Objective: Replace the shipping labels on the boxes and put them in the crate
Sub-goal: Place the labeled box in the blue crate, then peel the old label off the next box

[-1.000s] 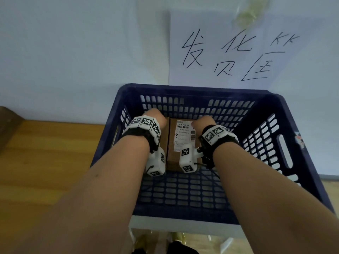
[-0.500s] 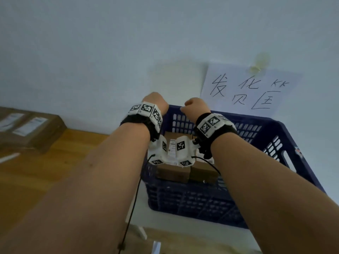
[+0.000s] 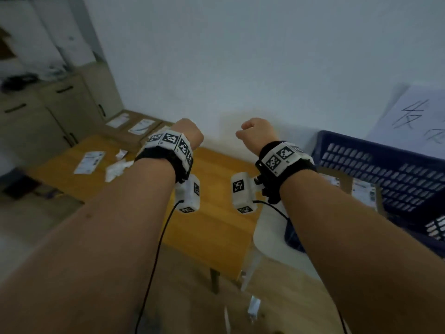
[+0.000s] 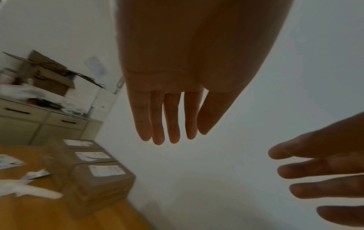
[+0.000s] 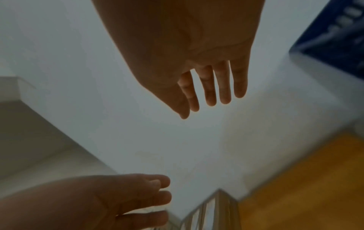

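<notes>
Fingers (image 4: 171, 118) of both the left hand (image 3: 187, 133) and right hand (image 3: 257, 135) hang straight, slightly apart and empty over the table (image 3: 216, 227), with the crate (image 3: 385, 169) right and blurred boxes (image 3: 134, 124) far left.

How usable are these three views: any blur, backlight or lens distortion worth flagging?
Head view: motion smear on the crate and the table edges, with wide-angle bending. Left wrist view: the left hand is dark against the bright wall, and the boxes and paper scraps are streaked. Right wrist view: the right hand is backlit, the surroundings soft and the crate corner blurred.
</notes>
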A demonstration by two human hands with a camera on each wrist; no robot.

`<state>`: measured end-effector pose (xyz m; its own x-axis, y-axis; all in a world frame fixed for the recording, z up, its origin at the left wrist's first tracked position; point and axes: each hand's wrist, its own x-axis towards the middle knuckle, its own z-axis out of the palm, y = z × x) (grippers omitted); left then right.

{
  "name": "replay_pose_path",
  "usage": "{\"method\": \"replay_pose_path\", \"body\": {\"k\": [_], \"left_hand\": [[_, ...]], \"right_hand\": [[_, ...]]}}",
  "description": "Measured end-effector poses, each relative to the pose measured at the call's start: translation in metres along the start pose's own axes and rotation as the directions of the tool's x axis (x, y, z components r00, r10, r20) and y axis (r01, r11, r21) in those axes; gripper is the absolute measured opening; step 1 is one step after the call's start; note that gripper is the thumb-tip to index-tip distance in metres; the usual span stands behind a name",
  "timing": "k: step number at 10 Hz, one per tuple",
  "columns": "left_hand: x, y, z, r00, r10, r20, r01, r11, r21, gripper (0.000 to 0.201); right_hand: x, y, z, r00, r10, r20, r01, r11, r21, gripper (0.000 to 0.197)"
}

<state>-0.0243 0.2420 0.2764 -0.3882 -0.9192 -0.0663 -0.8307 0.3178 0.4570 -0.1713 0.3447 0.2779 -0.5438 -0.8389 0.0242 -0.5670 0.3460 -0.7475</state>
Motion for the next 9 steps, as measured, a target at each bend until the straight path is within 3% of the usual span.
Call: {"method": "replay_pose_path", "body": {"k": [1, 3, 5, 6, 8, 9], "left_hand": [[-0.009, -0.059, -0.015, 0.996, -0.084, 0.003, 0.084, 0.996, 0.023, 0.031], [0.0, -0.123, -0.02, 0.976, -0.218, 0.025, 0.218, 0.976, 0.01, 0.03], [0.033, -0.142, -0.016, 0.959, -0.27, 0.088, 0.261, 0.96, 0.099, 0.03], [0.056, -0.145, -0.013, 0.96, -0.269, 0.078, 0.263, 0.962, 0.077, 0.03], [0.099, -0.153, -0.01, 0.952, -0.297, 0.079, 0.292, 0.954, 0.07, 0.03], [0.13, -0.159, -0.009, 0.963, -0.264, 0.057, 0.261, 0.964, 0.054, 0.03]], "right_hand": [[-0.012, -0.027, 0.05, 0.995, 0.013, 0.102, -0.009, 0.999, -0.039, 0.034], [-0.004, -0.053, 0.112, 0.967, 0.045, 0.253, -0.016, 0.993, -0.113, 0.036], [0.034, -0.059, 0.148, 0.948, 0.031, 0.317, 0.0, 0.995, -0.096, 0.036], [0.062, -0.063, 0.162, 0.945, 0.014, 0.328, 0.024, 0.994, -0.109, 0.003], [0.103, -0.068, 0.185, 0.938, 0.058, 0.342, -0.018, 0.993, -0.118, 0.008], [0.125, -0.071, 0.193, 0.942, 0.077, 0.327, -0.047, 0.994, -0.099, 0.02]]}}
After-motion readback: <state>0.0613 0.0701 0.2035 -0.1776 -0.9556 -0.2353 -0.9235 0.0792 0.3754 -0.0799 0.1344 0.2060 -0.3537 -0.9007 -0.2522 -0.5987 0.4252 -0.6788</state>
